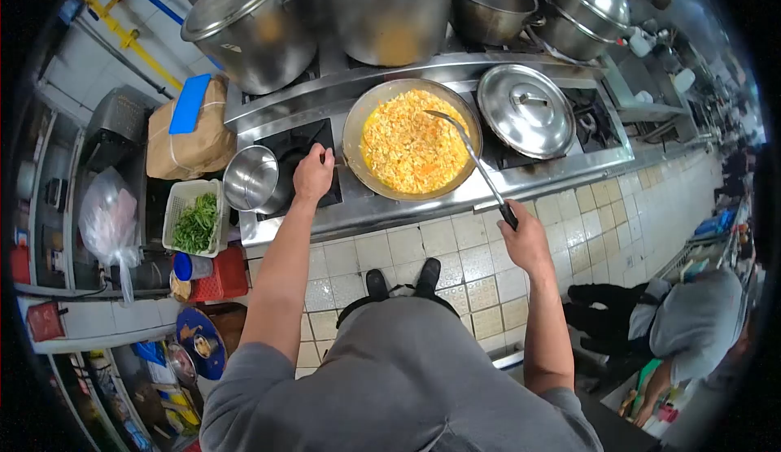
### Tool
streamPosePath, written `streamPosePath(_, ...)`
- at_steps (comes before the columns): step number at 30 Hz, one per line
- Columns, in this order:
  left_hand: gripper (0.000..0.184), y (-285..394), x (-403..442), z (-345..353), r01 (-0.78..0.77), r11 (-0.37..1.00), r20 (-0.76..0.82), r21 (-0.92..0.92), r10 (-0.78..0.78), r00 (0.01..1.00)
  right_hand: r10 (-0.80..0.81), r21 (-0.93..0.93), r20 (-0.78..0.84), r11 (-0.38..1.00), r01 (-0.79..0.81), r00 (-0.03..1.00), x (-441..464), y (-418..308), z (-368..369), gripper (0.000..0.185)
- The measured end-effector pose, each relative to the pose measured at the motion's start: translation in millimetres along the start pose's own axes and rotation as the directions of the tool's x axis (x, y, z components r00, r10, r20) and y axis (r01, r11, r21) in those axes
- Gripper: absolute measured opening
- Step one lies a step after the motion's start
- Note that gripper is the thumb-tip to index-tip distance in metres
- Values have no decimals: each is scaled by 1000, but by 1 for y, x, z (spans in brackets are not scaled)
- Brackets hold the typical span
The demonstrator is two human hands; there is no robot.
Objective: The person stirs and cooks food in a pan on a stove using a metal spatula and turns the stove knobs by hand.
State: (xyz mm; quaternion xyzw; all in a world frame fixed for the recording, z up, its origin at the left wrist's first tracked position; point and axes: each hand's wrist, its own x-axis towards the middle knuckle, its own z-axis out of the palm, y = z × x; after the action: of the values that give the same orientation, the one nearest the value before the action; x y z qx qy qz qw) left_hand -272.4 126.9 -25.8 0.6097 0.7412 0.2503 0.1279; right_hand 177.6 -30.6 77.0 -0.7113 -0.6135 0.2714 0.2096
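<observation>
My right hand [527, 239] is wrapped around the black grip of a long-handled metal cooking spoon [485, 174]. The spoon's head rests in the yellow-orange chopped food [407, 147], so its exact shape is partly hidden. That food fills most of a wide round pan [352, 131] on the stove. At the pan's left side, my left hand [314, 175] is closed on a short dark handle, which appears to be the pan's; the fingers cover most of it. A small steel pot [250, 177] stands left of this hand.
A domed lid [526, 112] lies right of the pan. Large stockpots [252, 37] line the back. Greens fill a white basket [195, 218] at left, near a brown paper package [181, 147] and a red crate [224, 277]. Another person [691, 322] works at lower right.
</observation>
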Motion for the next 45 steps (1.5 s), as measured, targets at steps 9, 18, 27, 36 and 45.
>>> streamPosePath(9,31,-1,20,9,-14,995,-57,103,20,998,-88,-168,-48,983,79,995,94,46,32,41)
streamPosePath(18,31,-4,35,7,-57,993,2,100,57,998,176,200,379,943,-266,909,102,-27,46,27)
streamPosePath(27,30,-10,58,2,-104,990,76,99,97,992,-51,-219,48,974,60,998,0,-83,21,41)
streamPosePath(36,33,-7,56,-4,-66,994,115,88,55,992,29,-528,143,848,51,989,30,-91,80,51)
streamPosePath(45,32,-3,50,1,-70,994,71,87,64,995,49,-470,-108,877,-95,993,76,-26,28,40)
